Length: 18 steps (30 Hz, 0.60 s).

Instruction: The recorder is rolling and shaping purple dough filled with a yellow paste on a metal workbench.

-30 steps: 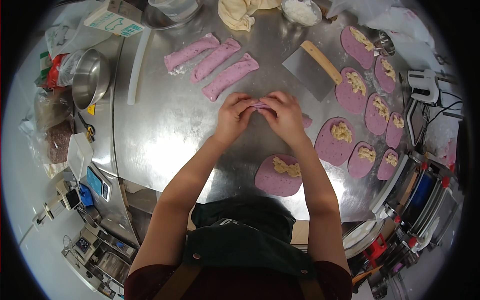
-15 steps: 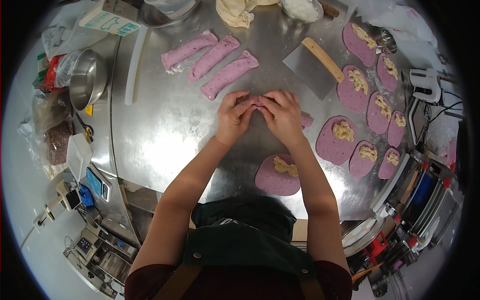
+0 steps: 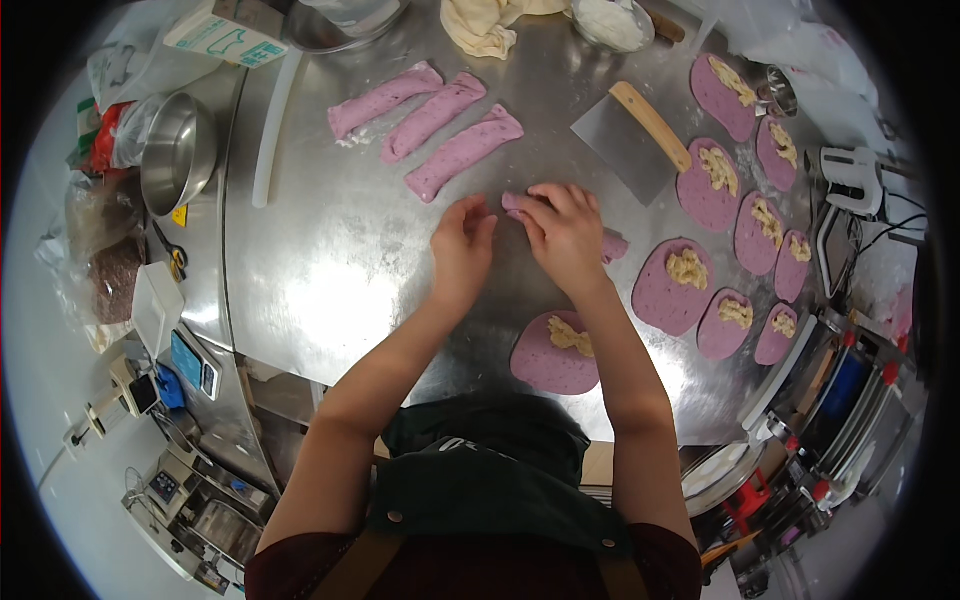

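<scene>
My right hand [image 3: 560, 228] grips a pink dough piece [image 3: 512, 202], its fingers hiding most of it. My left hand [image 3: 462, 240] is slightly left of it, fingers loosely curled and apart, with nothing visible in them. Another pink piece [image 3: 612, 247] lies partly behind my right hand. Three pink dough rolls [image 3: 430, 120] lie above my hands. A flattened dough piece [image 3: 545, 360] with pale yellow filling [image 3: 568, 336] is near my right forearm, and several similar ones [image 3: 670, 300] lie at the right.
A wooden-handled scraper [image 3: 625, 140] lies on the steel table [image 3: 330, 230]. Around it are a white rod [image 3: 277, 130], a steel bowl [image 3: 178, 155], scissors [image 3: 172, 255], a scale [image 3: 195, 362], cream cloth [image 3: 475, 25], a bowl of white powder [image 3: 610, 22] and a white appliance [image 3: 845, 175].
My left hand has let go of the dough piece and moved slightly left and toward me. My right hand stays on the piece.
</scene>
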Each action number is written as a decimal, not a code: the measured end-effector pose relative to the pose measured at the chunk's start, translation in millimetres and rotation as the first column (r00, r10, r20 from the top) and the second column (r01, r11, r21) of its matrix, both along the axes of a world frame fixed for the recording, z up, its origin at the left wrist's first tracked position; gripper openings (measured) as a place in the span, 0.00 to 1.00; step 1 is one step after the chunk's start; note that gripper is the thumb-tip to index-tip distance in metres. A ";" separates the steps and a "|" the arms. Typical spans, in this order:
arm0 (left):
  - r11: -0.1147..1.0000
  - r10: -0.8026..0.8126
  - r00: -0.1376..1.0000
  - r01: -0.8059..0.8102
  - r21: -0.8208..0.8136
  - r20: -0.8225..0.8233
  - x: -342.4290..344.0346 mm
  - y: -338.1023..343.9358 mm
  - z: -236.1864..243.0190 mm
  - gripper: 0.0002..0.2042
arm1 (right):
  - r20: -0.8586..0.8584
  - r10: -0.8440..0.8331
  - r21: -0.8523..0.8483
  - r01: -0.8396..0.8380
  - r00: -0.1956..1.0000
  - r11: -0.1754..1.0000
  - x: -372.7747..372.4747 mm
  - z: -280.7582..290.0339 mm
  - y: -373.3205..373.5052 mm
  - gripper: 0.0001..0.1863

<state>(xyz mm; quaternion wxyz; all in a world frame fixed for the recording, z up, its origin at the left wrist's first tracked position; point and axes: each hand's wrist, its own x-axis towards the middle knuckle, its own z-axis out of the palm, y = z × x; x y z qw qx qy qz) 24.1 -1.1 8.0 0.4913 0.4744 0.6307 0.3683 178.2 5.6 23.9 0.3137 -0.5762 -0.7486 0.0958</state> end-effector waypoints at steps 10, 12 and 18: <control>0.867 0.414 0.794 -0.195 -0.459 0.446 28.0 -16.0 19.0 0.18 | -0.381 -0.068 -0.415 -0.105 0.922 0.904 11.9 -4.2 9.8 0.12; 0.919 0.324 0.817 -0.151 -0.365 0.477 32.4 -14.6 13.6 0.19 | -0.496 -0.093 -0.458 -0.168 0.863 0.873 18.0 -3.6 7.7 0.10; 0.935 0.295 0.744 -0.095 -0.342 0.599 37.3 -8.3 8.3 0.17 | -0.595 -0.123 -0.513 -0.257 0.794 0.819 19.9 -2.4 5.2 0.11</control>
